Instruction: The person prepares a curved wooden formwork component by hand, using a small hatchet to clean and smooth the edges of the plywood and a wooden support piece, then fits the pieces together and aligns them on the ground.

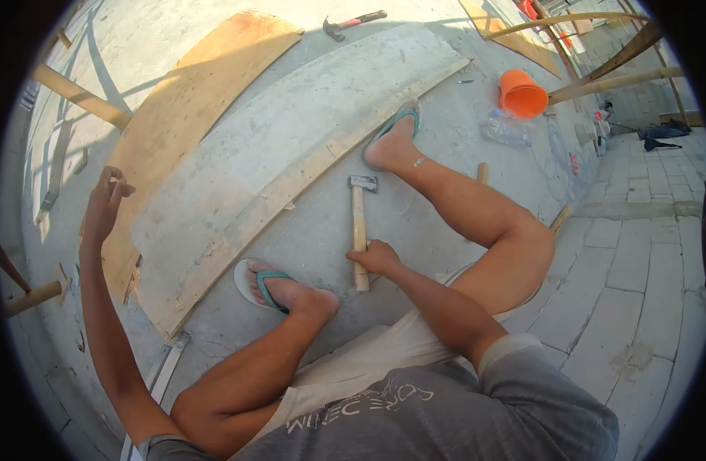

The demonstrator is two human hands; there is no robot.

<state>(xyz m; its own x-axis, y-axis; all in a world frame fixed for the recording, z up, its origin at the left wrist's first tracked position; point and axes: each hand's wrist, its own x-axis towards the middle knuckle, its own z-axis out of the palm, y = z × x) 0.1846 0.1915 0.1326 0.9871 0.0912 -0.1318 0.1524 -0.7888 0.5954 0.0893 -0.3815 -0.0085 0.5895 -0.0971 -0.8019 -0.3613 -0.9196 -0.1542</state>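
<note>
My right hand [376, 258] is closed round the wooden handle of a hammer [358, 219], near its lower end. The metal head points away from me, between my two feet. Raised over the left side is my left hand [109, 198], its fingers curled together; whatever they may pinch is too small to make out. Below that hand lies a bare plywood sheet [180, 115]. A grey, cement-stained board [291, 127] with a wooden batten [291, 192] along its near edge partly overlaps the plywood. My right foot touches the batten edge.
A second hammer [353, 24] with a red and black handle lies beyond the boards. At right are an orange bucket [523, 94], a clear plastic bottle [507, 131] and wooden poles [614, 83]. Another pole [82, 96] slants in at left. A block wall [622, 261] stands right.
</note>
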